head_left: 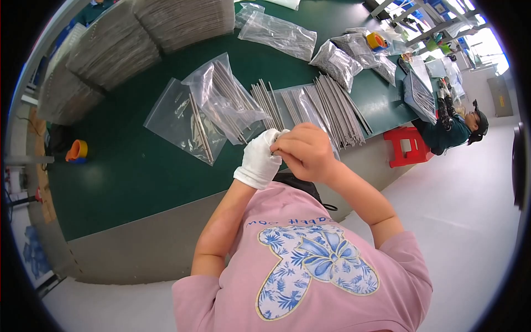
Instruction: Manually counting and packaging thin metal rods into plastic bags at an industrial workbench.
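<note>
My left hand (259, 159), in a white glove, is closed with its fingertips against those of my bare right hand (307, 152). Both meet above the table's near edge. My right fingers pinch at a small dark spot there; what the two hands hold is mostly hidden. Just beyond them lie thin grey metal rods (338, 110) in a row, with a smaller bunch of rods (265, 102) to the left. A clear plastic bag (221, 91) with rods inside lies left of that bunch, overlapping a flatter clear bag (172, 113) with a few rods on it.
Bulging clear bags (337, 62) of small parts and a flat bag (279, 36) lie farther back on the green table (133, 171). Tall grey stacks (110, 47) stand back left. Tape rolls (77, 150) sit at left. A co-worker (453, 130) works at right, beside a red stool (408, 146).
</note>
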Tool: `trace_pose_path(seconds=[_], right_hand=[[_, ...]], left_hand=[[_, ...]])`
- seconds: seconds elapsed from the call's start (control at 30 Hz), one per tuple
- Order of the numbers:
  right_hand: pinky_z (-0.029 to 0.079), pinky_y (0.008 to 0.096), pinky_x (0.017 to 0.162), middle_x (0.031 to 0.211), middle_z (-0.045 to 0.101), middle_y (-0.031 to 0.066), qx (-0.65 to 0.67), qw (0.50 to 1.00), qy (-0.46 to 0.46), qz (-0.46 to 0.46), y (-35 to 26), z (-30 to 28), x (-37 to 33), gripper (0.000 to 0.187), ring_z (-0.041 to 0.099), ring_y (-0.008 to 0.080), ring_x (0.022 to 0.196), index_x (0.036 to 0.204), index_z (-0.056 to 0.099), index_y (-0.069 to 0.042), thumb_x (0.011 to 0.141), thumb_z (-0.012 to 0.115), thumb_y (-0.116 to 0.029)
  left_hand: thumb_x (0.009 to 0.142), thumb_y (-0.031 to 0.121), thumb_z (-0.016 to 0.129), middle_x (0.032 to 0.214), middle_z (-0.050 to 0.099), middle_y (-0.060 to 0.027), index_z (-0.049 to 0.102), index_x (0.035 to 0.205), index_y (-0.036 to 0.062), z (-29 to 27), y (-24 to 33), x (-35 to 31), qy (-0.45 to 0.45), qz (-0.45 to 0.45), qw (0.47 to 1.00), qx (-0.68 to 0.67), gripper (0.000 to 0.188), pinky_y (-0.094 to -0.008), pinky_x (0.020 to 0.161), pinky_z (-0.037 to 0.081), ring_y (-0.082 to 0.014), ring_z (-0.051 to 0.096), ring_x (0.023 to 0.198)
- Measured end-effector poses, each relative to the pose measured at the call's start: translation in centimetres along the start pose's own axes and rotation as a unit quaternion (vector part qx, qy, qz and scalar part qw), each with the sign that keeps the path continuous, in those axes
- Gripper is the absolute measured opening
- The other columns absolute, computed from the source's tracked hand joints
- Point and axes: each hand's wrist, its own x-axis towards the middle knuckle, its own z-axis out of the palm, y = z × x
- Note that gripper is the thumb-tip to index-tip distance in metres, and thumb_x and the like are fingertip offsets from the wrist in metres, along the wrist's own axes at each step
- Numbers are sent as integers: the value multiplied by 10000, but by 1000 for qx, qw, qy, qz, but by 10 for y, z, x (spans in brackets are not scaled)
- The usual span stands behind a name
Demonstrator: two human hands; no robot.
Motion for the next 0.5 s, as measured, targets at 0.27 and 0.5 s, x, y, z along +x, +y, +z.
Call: trace_pose_path(seconds=[0.27,0.5], right_hand=[[450,300,581,702,622,53,-39,998,34,-27,2,1,-7,175,575,219,596,763,632,-62,613,645,28],[444,293,575,703,626,64,-25,998,40,30,1,-7,-5,167,579,214,590,785,639,-56,648,640,39]], left_hand=[[751,112,575,816,588,-139,535,884,73,-4,10,1,-18,-19,1000,-13,144,-396,622,461,-348,573,756],[800,80,557,821,583,-138,538,917,62,-6,7,-2,-7,45,999,-23,120,-365,607,465,-331,577,730]])
